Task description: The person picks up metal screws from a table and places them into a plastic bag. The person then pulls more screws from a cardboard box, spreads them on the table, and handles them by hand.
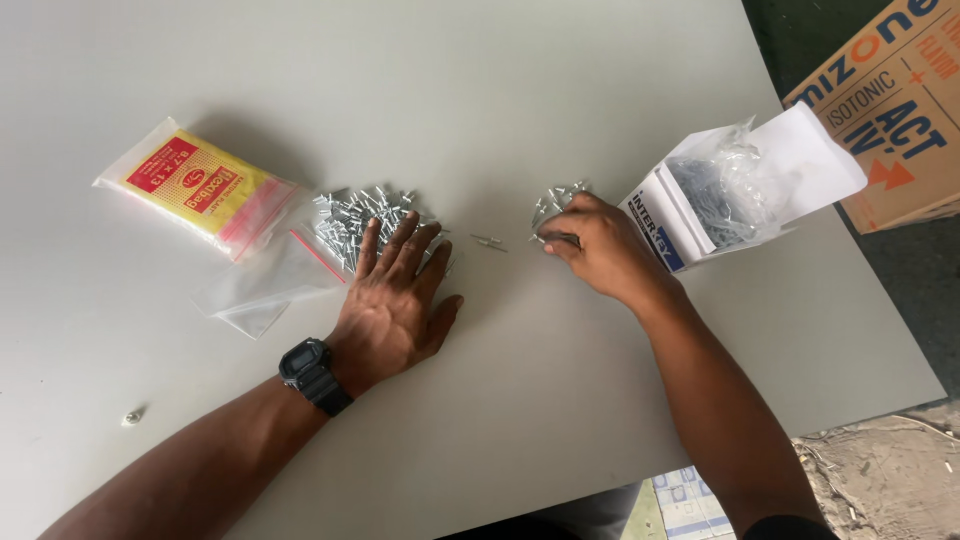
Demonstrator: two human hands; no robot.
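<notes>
1. White cardboard box (700, 215): lid flaps open, standing on the surface (560, 400) just right of the right hand; inside, a clear plastic liner bag (725, 175) holding many small metal rivets.
2. Packet of small zip bags (195, 185): clear wrap with a yellow and red label, lying far left, well apart from the box.
3. Loose zip bag (265, 280): clear, red seal strip, flat between the packet and the left hand; contents cannot be told.
4. Large rivet pile (355, 215): silver, loose on the surface; left hand (392, 300) lies flat, fingers spread, fingertips on the pile.
5. Small rivet pile (558, 198): right hand (595, 250) curled over it, fingers drawn together on some rivets.
6. Stray rivets (489, 241): between the two hands, touching neither.
7. Brown carton (895, 95): beyond the surface's right edge.
</notes>
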